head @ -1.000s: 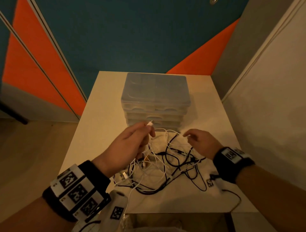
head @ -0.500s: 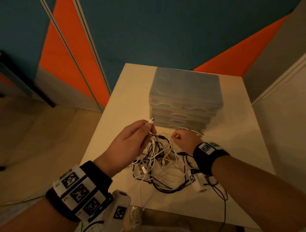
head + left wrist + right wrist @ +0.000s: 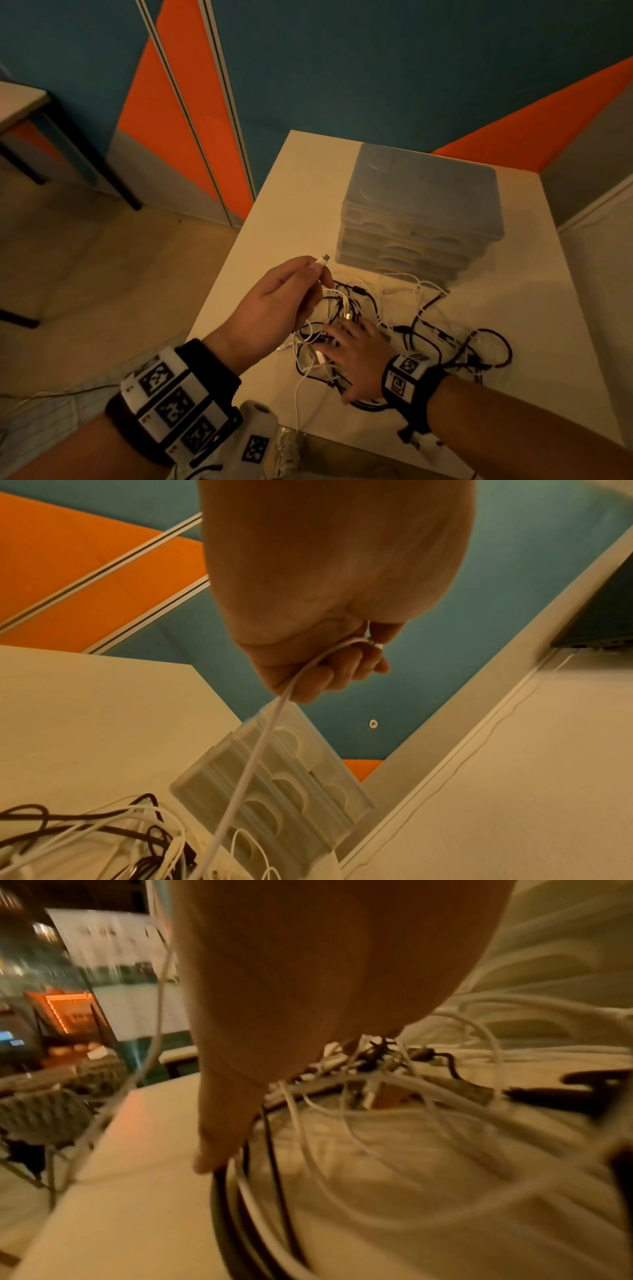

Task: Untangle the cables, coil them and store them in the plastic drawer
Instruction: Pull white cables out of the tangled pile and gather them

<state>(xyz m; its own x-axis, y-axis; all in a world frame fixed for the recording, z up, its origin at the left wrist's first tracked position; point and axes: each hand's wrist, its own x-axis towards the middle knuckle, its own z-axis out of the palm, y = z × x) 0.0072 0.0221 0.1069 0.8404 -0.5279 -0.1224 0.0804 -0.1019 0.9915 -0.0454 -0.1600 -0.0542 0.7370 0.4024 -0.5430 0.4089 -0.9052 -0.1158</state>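
Untangling step, early on: nothing coiled, nothing stored yet. Left hand (image 3: 274, 305) is up above the tabletop's left edge, thumb & fingers pinching a white USB cable (image 3: 253, 761) just behind its plug (image 3: 324, 257), so the cord runs down from the fist into the tangle of black and white cables (image 3: 404, 329), which sits on the near half of the tabletop (image 3: 298, 192), in front of the clear plastic drawer unit (image 3: 424, 205) standing toward the far right corner. Right hand (image 3: 356, 353) lies flat on the pile w/ fingers spread, pressing it down, gripping nothing as far as I can see; the right wrist view is blurred. All drawers look closed. Next, prob.: hold the heap pinned, draw the white cable up and out slowly, watch for snags where the black loops cross it, free those by hand.
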